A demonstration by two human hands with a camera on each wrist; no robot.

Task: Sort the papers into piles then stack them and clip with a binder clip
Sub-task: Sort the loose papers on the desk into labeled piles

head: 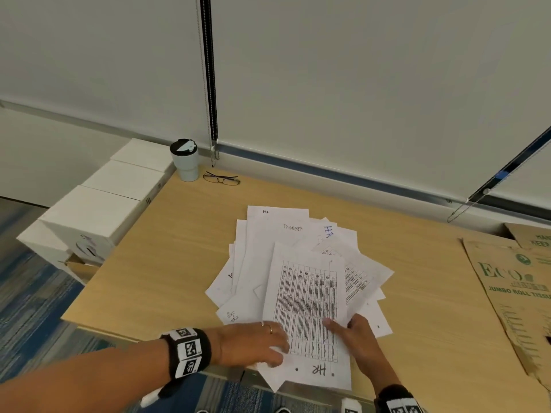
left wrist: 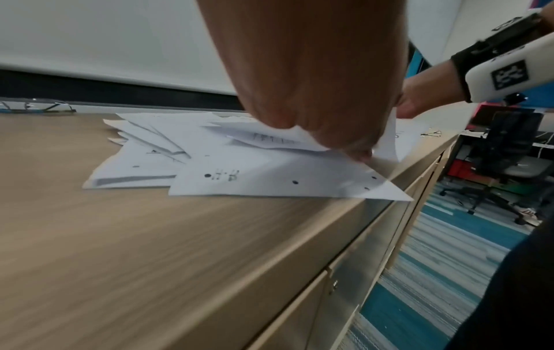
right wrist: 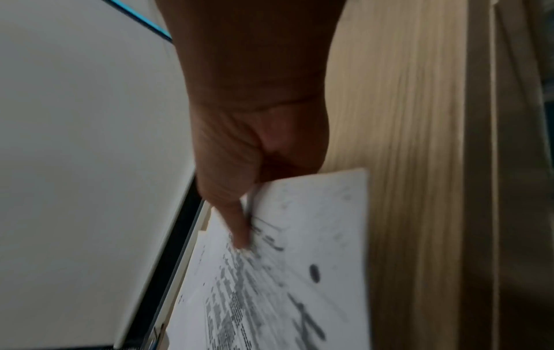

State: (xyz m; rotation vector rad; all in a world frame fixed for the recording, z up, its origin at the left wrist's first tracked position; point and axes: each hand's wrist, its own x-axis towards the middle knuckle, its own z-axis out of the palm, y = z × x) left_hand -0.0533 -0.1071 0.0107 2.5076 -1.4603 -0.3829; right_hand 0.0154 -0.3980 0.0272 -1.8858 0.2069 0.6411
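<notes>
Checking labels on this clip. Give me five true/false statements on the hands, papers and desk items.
1. The right hand pinches the printed sheet marked HR. True.
2. The papers are already in neat separate piles. False: they lie in one loose overlapping heap.
3. A binder clip is on the papers. False: no clip shows in any view.
4. Glasses lie beside the cup at the far end of the desk. True.
5. The left hand is off the papers, resting on bare desk. False: its fingers lie on the papers at the near edge of the heap.
</notes>
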